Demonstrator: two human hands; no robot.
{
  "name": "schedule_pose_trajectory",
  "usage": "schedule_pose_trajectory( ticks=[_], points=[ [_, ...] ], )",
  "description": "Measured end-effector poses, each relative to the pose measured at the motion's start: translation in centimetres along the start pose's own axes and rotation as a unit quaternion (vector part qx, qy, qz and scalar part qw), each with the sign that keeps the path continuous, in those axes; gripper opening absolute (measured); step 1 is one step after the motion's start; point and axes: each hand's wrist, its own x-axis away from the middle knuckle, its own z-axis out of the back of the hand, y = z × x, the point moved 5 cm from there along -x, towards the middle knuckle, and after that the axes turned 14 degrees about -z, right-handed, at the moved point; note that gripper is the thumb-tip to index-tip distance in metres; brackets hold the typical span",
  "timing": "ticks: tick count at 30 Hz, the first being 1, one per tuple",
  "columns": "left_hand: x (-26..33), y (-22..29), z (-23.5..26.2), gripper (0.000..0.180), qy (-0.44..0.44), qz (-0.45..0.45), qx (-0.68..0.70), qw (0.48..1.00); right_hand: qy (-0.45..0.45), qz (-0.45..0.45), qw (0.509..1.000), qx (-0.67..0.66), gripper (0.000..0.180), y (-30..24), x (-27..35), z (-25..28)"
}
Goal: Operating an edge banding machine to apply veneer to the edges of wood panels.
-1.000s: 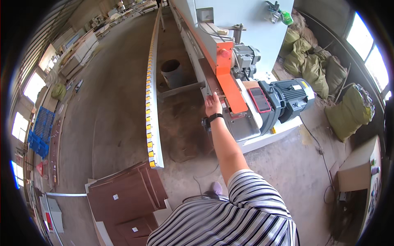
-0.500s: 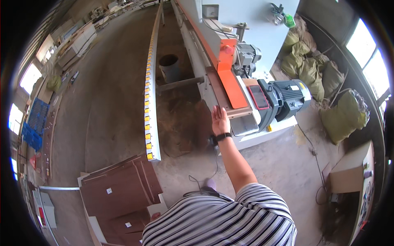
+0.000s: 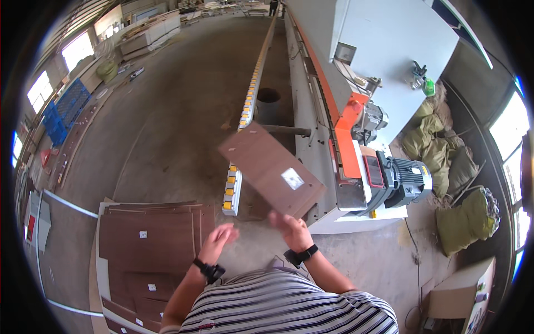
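Observation:
A brown rectangular board [image 3: 258, 164] with a white label lies slantwise across the gap between the roller rail and the machine; its far left end is blurred. My right hand [image 3: 293, 232] is at the board's near edge. Its fingertips are smeared, so I cannot make out whether they grip the board or just touch it. To the left, my left hand [image 3: 219, 240] is apart from the board, holding nothing, its slightly blurred fingers stretched forward. Both wrists wear black bands. The roller rail [image 3: 232, 195] with yellow rollers runs away from me, partly covered by the board.
A grey machine with an orange guard [image 3: 349, 150], a motor [image 3: 409, 175] and a red-cased phone [image 3: 374, 170] stands at right. A stack of brown panels [image 3: 167, 222] lies at lower left. Green sacks [image 3: 470, 222] line the right wall. A bucket [image 3: 270, 103] stands behind the rail.
The brown board has come out over the rail gap. My right hand has drawn back toward me from the machine's end, my left hand has come into view, and the view has shifted left.

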Motion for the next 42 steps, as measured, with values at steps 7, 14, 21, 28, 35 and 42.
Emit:
schedule_pose_trajectory(
  ticks=[7,14,21,28,35,42],
  points=[
    [-0.9,12.0,-2.2,0.046,0.127,-0.210,0.182,0.952,-0.269,-0.125,0.899,0.321,0.047,4.3,0.6,-9.1],
    [5.5,16.1,3.7,0.039,0.079,-0.215,-0.047,0.972,-0.214,-0.072,0.922,0.315,0.045,-3.3,-3.0,-15.3],
    [8.2,16.6,3.6,0.043,0.066,-0.161,-0.118,0.978,-0.237,0.068,0.784,0.569,0.020,-3.4,-1.4,-21.1],
    [8.9,16.9,3.3,0.042,0.088,-0.152,-0.108,0.979,-0.260,-0.018,0.842,0.472,0.017,-1.7,-2.5,-19.6],
    [9.0,15.2,4.7,0.046,0.107,-0.101,-0.029,0.989,-0.161,-0.108,0.863,0.466,0.022,1.1,-4.7,-17.2],
    [17.5,4.6,9.4,0.068,0.297,-0.039,0.113,0.948,-0.253,-0.383,0.824,0.332,0.038,13.7,-6.9,-16.7]
  ],
)
